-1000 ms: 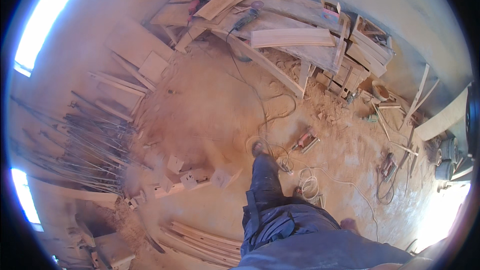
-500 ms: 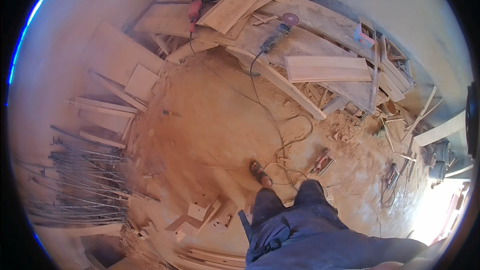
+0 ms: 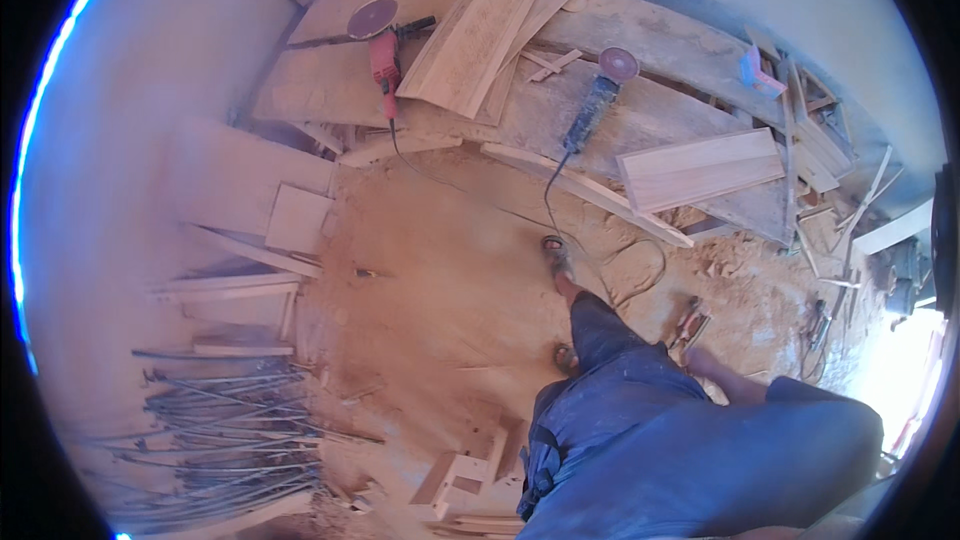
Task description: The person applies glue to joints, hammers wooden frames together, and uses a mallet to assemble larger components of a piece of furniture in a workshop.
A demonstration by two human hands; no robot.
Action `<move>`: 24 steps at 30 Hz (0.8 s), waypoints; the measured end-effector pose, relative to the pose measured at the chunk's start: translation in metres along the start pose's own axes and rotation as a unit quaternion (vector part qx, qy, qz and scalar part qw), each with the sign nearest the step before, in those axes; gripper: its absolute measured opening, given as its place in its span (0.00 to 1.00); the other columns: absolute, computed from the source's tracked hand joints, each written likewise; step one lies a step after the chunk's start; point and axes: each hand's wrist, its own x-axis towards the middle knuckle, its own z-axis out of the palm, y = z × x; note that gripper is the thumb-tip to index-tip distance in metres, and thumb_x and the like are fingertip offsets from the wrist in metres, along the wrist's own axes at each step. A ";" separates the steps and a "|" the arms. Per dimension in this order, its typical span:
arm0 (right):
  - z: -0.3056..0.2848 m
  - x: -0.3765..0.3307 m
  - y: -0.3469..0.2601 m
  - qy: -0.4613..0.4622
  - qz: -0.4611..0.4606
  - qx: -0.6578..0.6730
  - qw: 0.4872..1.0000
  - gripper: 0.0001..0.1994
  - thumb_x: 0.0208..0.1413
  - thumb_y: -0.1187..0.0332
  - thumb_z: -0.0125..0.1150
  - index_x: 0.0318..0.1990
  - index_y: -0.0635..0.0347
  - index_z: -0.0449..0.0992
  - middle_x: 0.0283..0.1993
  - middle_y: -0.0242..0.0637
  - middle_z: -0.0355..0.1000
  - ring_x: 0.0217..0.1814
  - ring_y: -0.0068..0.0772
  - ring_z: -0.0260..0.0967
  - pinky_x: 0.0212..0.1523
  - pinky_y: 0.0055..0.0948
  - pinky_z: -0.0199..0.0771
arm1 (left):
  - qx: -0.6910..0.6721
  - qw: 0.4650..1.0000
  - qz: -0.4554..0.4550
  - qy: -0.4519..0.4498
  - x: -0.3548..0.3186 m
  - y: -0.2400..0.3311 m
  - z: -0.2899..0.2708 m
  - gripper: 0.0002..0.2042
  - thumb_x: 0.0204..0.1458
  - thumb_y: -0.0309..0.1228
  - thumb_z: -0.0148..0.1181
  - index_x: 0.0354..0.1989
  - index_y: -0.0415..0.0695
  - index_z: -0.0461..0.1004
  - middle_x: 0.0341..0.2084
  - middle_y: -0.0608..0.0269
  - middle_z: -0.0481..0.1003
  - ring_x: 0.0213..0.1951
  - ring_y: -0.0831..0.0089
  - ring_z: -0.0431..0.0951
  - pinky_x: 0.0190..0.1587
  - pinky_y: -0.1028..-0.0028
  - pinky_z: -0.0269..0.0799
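My right hand [image 3: 705, 364] hangs beside my dark trousers, small and blurred, with its fingers not clear. I see nothing distinct in it. In the picture it lies just below a red power tool [image 3: 690, 321] on the floor. My left hand is out of view. Ahead, a long wooden workbench [image 3: 650, 35] carries a red angle grinder [image 3: 384, 62] with a round disc at the left and a dark grinder [image 3: 594, 112] near the middle. Wooden panels [image 3: 470, 40] lean over each other between them. Another pale panel [image 3: 703, 170] lies at the bench's right front.
Cords [image 3: 548, 202] trail from the grinders over the dusty floor [image 3: 440, 260]. Metal bar clamps [image 3: 225, 430] lie heaped at the left, below stacked boards [image 3: 245, 290]. Wooden pieces [image 3: 465, 475] sit near my left side. Another tool [image 3: 815, 325] rests at the right.
I have moved toward the bench, with one foot stepped forward. The view has shifted, and my right hand has come into sight beside my leg. Both grinders stay on the bench.
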 end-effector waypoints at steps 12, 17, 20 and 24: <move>-0.294 0.448 -0.384 0.114 0.013 0.596 0.795 0.06 0.52 0.68 0.57 0.35 0.59 0.76 0.29 0.32 0.72 0.27 0.24 0.67 0.26 0.27 0.68 | 0.035 0.995 -0.056 0.070 -0.026 0.153 -0.084 0.15 0.57 0.36 0.55 0.45 0.36 0.69 0.33 0.45 0.75 0.37 0.51 0.77 0.39 0.61 0.72; -0.307 0.554 -0.415 0.068 0.053 0.669 0.738 0.03 0.53 0.69 0.57 0.32 0.56 0.72 0.31 0.32 0.69 0.32 0.28 0.67 0.34 0.29 0.69 | 0.052 0.997 -0.021 0.046 0.002 0.225 -0.100 0.15 0.57 0.36 0.54 0.44 0.36 0.70 0.32 0.44 0.75 0.37 0.50 0.77 0.38 0.60 0.72; -0.310 0.572 -0.435 0.070 0.081 0.718 0.688 0.04 0.53 0.68 0.58 0.34 0.55 0.71 0.33 0.33 0.69 0.36 0.30 0.68 0.37 0.32 0.71 | 0.060 0.997 -0.023 0.034 0.021 0.248 -0.114 0.14 0.57 0.36 0.54 0.43 0.36 0.70 0.31 0.43 0.75 0.36 0.50 0.77 0.38 0.60 0.72; -0.319 0.578 -0.443 0.071 0.139 0.753 0.639 0.05 0.53 0.67 0.60 0.35 0.54 0.71 0.29 0.32 0.68 0.30 0.28 0.67 0.30 0.32 0.70 | 0.076 0.996 -0.037 0.016 0.055 0.267 -0.137 0.14 0.57 0.36 0.54 0.42 0.36 0.70 0.31 0.43 0.74 0.36 0.49 0.77 0.38 0.59 0.71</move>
